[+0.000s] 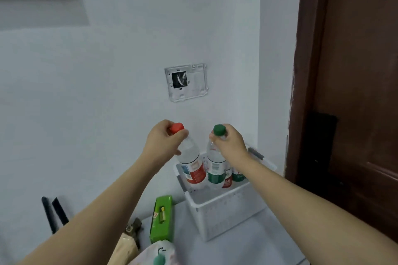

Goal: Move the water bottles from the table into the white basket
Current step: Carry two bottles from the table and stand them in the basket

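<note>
A white perforated basket (228, 210) stands on the table near the wall corner. My left hand (163, 141) grips the neck of a clear bottle with a red cap and red label (192, 167), tilted, its lower part inside the basket's back left. My right hand (230, 141) holds the neck of a green-capped, green-label bottle (216, 169), upright, its base down in the basket. Another green-label bottle (238, 175) shows partly behind my right forearm, inside the basket.
A green box (162, 219) lies left of the basket on the table (247, 249). At the bottom edge are a wooden-handled tool (129, 241) and a crumpled bag (159, 251). Two black rods (53, 213) lean against the wall. A brown door (355, 92) is at right.
</note>
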Available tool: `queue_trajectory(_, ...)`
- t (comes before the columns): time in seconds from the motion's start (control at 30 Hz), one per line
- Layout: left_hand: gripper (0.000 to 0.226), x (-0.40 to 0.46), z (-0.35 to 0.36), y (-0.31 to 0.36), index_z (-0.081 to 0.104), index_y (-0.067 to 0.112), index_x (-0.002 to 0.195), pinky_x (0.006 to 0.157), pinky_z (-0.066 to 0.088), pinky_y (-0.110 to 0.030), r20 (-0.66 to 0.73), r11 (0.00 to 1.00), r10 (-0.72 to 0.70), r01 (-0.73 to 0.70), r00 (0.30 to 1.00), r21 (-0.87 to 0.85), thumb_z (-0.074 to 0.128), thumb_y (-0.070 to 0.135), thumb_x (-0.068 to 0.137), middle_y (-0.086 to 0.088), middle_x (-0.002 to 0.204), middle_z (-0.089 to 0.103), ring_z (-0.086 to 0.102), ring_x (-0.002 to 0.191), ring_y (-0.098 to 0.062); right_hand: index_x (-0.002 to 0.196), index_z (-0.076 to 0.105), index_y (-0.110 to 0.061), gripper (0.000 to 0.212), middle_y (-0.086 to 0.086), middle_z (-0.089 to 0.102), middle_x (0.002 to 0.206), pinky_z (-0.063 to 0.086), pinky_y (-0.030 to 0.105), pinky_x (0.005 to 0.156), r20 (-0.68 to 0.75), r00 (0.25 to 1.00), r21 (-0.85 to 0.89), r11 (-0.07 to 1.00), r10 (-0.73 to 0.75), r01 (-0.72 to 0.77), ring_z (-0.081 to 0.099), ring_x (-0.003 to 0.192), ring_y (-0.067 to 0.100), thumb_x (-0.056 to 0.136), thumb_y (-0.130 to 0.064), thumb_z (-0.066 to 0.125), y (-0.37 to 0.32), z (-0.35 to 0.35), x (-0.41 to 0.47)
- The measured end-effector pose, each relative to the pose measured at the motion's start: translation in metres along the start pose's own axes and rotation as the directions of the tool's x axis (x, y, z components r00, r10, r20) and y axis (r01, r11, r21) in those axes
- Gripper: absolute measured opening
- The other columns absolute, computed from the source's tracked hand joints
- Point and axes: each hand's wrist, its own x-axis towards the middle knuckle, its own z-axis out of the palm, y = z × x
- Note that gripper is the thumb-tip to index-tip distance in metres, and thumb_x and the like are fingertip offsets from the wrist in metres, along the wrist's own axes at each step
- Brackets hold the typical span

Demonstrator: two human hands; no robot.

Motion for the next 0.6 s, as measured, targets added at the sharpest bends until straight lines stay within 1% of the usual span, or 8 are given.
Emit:
queue_trajectory(0.1,0.016,0.02,0.014,-0.025,0.062,0.018,0.092,0.053,0.058,-0.027,0.138,0.995,0.018,-0.03,0.99,0.09,0.072,0.027,0.083,-0.006,0.089,0.067,0.069,0.06,-0.023,0.089,0.055,-0.032,0.016,-0.013,0.062,0.091,0.038,0.013,0.063,0.064,0.998,-0.074,0.997,-0.005,0.01,0.055,0.082,-0.003,0.085,-0.027,0.071,0.021,0.021,0.021)
queue_trajectory(0.2,0.016,0.033,0.028,-0.054,0.063,0.014,0.093,0.057,0.06,-0.033,0.219,0.992,-0.012,-0.017,0.976,0.128,0.072,0.022,0.083,-0.009,0.088,0.066,0.068,0.063,-0.025,0.086,0.057,-0.032,0.019,-0.015,0.062,0.089,0.038,0.013,0.06,0.104,0.994,-0.175,0.984,0.041,-0.022,0.055,0.079,-0.004,0.081,-0.028,0.075,0.039,0.031,0.042)
queue_trajectory(0.27,0.016,0.041,0.036,-0.073,0.063,0.014,0.095,0.062,0.061,-0.036,0.272,0.986,-0.043,-0.003,0.961,0.164,0.072,0.021,0.084,-0.008,0.088,0.066,0.068,0.07,-0.026,0.083,0.061,-0.027,0.019,-0.011,0.064,0.084,0.04,0.015,0.059,0.168,0.984,-0.288,0.958,0.052,-0.001,0.058,0.075,0.001,0.076,-0.03,0.078,0.048,0.034,0.057)
queue_trajectory(0.33,0.016,0.05,0.044,-0.09,0.062,0.016,0.096,0.071,0.06,-0.041,0.325,0.976,-0.045,-0.028,0.945,0.217,0.072,0.023,0.084,-0.004,0.087,0.065,0.067,0.076,-0.025,0.079,0.063,-0.021,0.024,-0.007,0.064,0.078,0.046,0.021,0.059,0.262,0.963,-0.424,0.903,0.054,0.065,0.059,0.071,0.009,0.071,-0.034,0.081,0.056,0.035,0.071)
queue_trajectory(0.4,0.016,0.06,0.052,-0.105,0.061,0.02,0.095,0.074,0.056,-0.039,0.363,0.96,-0.032,-0.073,0.931,0.272,0.071,0.024,0.083,0.0,0.087,0.064,0.063,0.079,-0.021,0.078,0.061,-0.02,0.031,-0.004,0.064,0.078,0.051,0.03,0.065,0.361,0.929,-0.559,0.817,0.086,0.141,0.061,0.073,0.015,0.068,-0.042,0.081,0.063,0.037,0.08)
queue_trajectory(0.47,0.016,0.067,0.058,-0.117,0.061,0.02,0.096,0.072,0.05,-0.032,0.38,0.939,-0.03,-0.105,0.924,0.329,0.07,0.026,0.083,0.002,0.089,0.063,0.059,0.08,-0.018,0.079,0.06,-0.02,0.037,-0.003,0.062,0.08,0.05,0.036,0.071,0.437,0.893,-0.699,0.666,0.107,0.262,0.059,0.076,0.018,0.068,-0.053,0.075,0.072,0.039,0.088)
queue_trajectory(0.53,0.017,0.071,0.063,-0.127,0.061,0.019,0.099,0.071,0.047,-0.03,0.395,0.925,-0.038,-0.118,0.918,0.361,0.068,0.026,0.085,0.0,0.091,0.063,0.058,0.082,-0.018,0.081,0.06,-0.022,0.042,-0.005,0.06,0.08,0.041,0.035,0.08,0.493,0.868,-0.767,0.5,0.059,0.402,0.055,0.08,0.017,0.072,-0.063,0.066,0.08,0.041,0.095)
queue_trajectory(0.6,0.017,0.073,0.066,-0.135,0.061,0.018,0.099,0.072,0.047,-0.03,0.411,0.919,-0.036,-0.131,0.911,0.371,0.068,0.026,0.086,0.0,0.091,0.064,0.058,0.082,-0.019,0.082,0.06,-0.025,0.042,-0.008,0.059,0.08,0.031,0.032,0.084,0.522,0.853,-0.767,0.446,0.014,0.462,0.052,0.083,0.016,0.074,-0.066,0.062,0.084,0.04,0.102)
